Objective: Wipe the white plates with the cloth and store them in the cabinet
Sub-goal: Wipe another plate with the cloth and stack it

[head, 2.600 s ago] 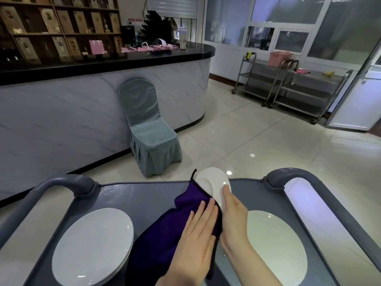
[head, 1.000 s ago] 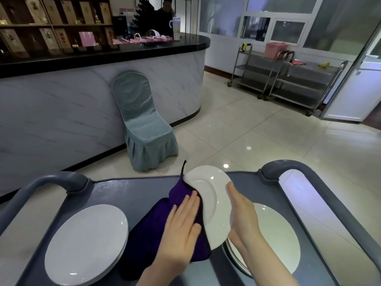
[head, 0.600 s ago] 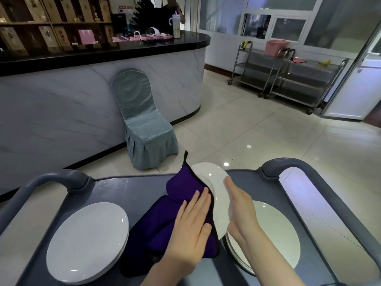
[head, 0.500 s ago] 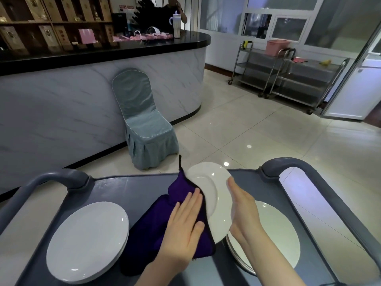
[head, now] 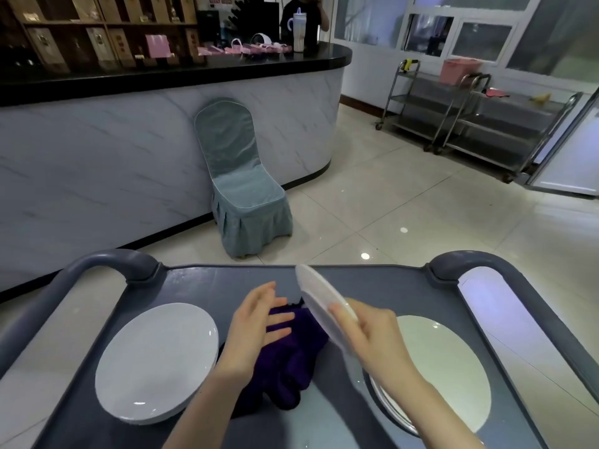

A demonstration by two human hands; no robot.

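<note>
- One small white plate [head: 319, 299] is off the surface. It is tipped up on edge and pinched at its near rim by the right hand [head: 366, 338], with the thumb over the front and the fingers curled behind.
- Just to the left of that hand, the left hand [head: 256, 322] is spread, fingers straight and apart, gripping nothing. It hovers over the purple cloth [head: 291, 354]; whether the palm rests on it I cannot tell.
- Bunched on the grey cart surface [head: 201, 280], the cloth lies beneath the left hand and close to the raised plate's lower edge. It does not cover the plate's face, so I judge no wiping stroke is under way on this plate.
- Two stacks of larger white plates flank the hands: the left stack [head: 157, 361] lies outward of the left hand, and the right stack [head: 444, 367] lies under and beyond the right forearm. Which one is wiped and which waits cannot be told.
- Storing looks wholly undone. Every plate in sight is on the cart or in hand, and no cabinet shows near either hand.
</note>
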